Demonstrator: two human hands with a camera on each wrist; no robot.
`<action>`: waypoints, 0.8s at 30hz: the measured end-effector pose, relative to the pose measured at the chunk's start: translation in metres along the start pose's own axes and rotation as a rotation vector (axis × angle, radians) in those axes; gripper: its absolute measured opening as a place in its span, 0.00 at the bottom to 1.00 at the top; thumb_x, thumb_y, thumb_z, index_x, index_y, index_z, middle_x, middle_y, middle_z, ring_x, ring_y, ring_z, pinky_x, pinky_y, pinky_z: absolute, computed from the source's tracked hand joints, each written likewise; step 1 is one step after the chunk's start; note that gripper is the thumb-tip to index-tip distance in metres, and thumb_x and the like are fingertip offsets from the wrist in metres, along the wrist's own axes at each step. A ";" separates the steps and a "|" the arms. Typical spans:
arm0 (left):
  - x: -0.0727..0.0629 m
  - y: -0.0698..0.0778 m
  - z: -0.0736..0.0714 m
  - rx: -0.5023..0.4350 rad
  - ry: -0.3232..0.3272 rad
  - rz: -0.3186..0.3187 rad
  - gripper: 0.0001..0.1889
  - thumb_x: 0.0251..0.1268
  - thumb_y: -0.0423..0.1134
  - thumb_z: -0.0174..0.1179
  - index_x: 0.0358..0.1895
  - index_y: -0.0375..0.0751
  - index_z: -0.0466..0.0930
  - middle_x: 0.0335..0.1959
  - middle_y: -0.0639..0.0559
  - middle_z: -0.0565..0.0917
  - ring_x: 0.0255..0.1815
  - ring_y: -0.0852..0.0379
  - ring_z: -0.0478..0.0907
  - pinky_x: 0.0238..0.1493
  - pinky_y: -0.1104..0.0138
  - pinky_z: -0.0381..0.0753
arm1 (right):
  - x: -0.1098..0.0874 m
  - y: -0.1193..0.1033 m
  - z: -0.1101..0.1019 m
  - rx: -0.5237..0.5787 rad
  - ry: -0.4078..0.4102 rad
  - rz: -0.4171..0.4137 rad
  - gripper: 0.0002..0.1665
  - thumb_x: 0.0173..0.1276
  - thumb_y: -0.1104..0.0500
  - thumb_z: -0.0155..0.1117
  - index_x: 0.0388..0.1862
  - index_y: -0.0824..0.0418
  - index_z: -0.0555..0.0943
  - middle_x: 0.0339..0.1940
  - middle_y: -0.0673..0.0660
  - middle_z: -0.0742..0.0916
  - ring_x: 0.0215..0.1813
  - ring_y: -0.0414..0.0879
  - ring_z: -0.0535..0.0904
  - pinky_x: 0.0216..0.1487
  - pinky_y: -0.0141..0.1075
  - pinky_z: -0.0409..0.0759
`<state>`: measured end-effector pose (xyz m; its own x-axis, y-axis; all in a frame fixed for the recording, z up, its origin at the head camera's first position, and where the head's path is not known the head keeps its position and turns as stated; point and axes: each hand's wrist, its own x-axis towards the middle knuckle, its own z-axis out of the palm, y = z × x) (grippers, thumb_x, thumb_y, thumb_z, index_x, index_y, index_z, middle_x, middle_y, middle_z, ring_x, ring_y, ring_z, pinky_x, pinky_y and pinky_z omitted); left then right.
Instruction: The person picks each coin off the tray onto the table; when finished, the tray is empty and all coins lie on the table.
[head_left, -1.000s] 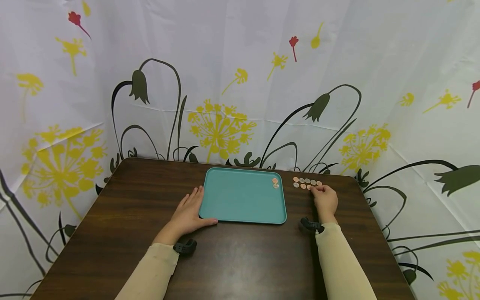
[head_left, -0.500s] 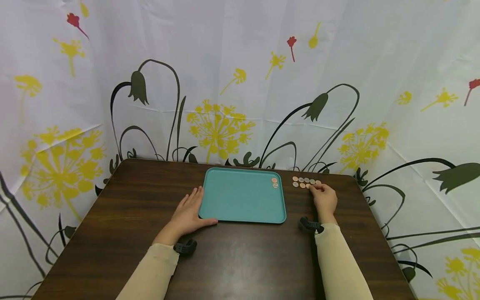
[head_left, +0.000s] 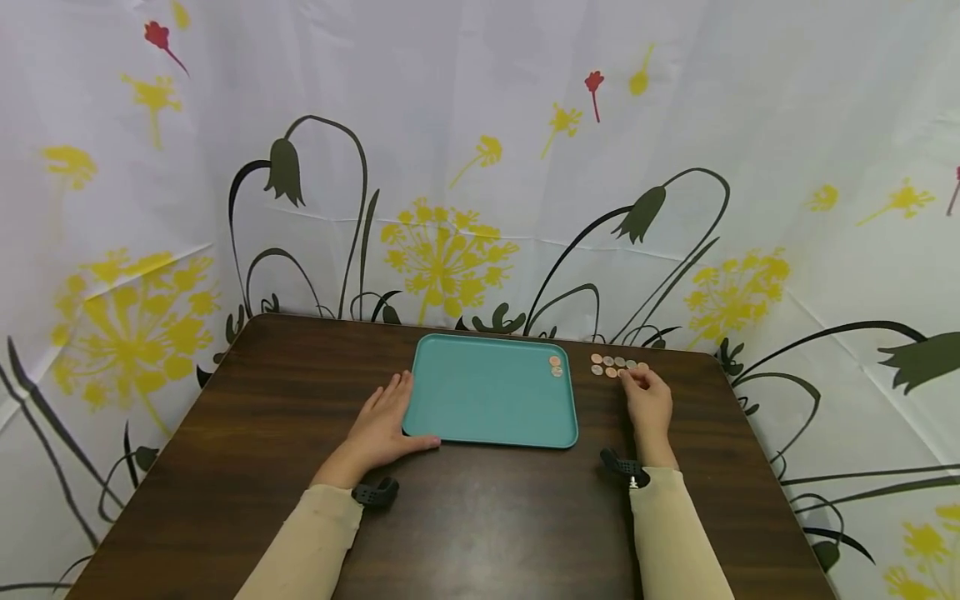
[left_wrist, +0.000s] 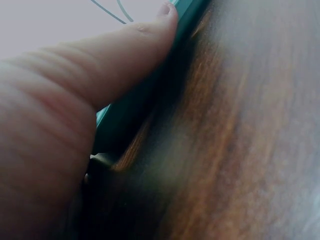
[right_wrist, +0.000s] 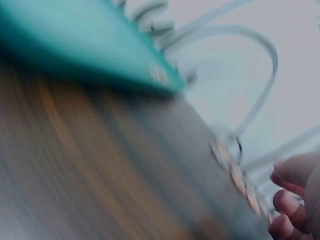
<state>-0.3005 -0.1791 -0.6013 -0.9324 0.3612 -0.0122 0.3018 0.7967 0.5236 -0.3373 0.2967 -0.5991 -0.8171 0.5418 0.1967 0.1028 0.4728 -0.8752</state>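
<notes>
A teal tray lies on the brown table. My left hand rests spread at its left side, with the thumb along the near rim and the fingers beside the left edge. Two coins sit in the tray's far right corner. Right of the tray, several copper and silver coins form two rows. My right hand reaches the right end of the near row, fingers bent and fingertips at a coin. In the right wrist view the curled fingers are blurred, and whether they pinch a coin is hidden.
The dark wooden table extends on all sides of the tray. A white curtain with flower prints hangs behind its far edge. Both wrists wear black straps.
The view shifts slightly with the head. My right hand turns a little at the near row's end, its fingertips still by the coins. The left hand and tray stay put.
</notes>
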 end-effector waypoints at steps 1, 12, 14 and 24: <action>-0.001 0.000 -0.001 0.000 0.000 0.000 0.71 0.61 0.74 0.71 0.90 0.32 0.41 0.92 0.35 0.46 0.94 0.36 0.42 0.90 0.37 0.42 | -0.003 -0.006 0.004 0.017 -0.025 -0.029 0.14 0.75 0.54 0.76 0.47 0.64 0.92 0.30 0.46 0.85 0.34 0.38 0.74 0.35 0.29 0.71; -0.002 0.003 -0.003 0.004 0.001 -0.009 0.71 0.62 0.73 0.72 0.90 0.32 0.41 0.92 0.35 0.47 0.93 0.36 0.43 0.90 0.36 0.43 | -0.024 -0.061 0.060 -0.017 -0.439 -0.099 0.20 0.79 0.54 0.72 0.63 0.63 0.86 0.27 0.50 0.76 0.27 0.46 0.71 0.31 0.38 0.71; -0.002 0.003 -0.004 0.004 0.001 -0.011 0.70 0.62 0.73 0.72 0.90 0.31 0.41 0.92 0.35 0.47 0.93 0.36 0.43 0.90 0.36 0.43 | -0.029 -0.060 0.067 -0.049 -0.441 -0.086 0.22 0.78 0.53 0.72 0.65 0.62 0.84 0.29 0.51 0.77 0.28 0.46 0.72 0.32 0.39 0.71; 0.001 0.002 0.000 0.008 0.010 -0.003 0.71 0.61 0.74 0.72 0.90 0.31 0.42 0.92 0.34 0.48 0.93 0.35 0.44 0.90 0.35 0.44 | -0.036 -0.070 0.071 -0.297 -0.458 -0.135 0.25 0.79 0.50 0.70 0.70 0.56 0.85 0.50 0.61 0.92 0.43 0.54 0.85 0.42 0.48 0.81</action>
<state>-0.3007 -0.1770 -0.5996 -0.9352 0.3540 -0.0057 0.3003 0.8019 0.5165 -0.3551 0.1944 -0.5766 -0.9901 0.1373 0.0285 0.0814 0.7280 -0.6808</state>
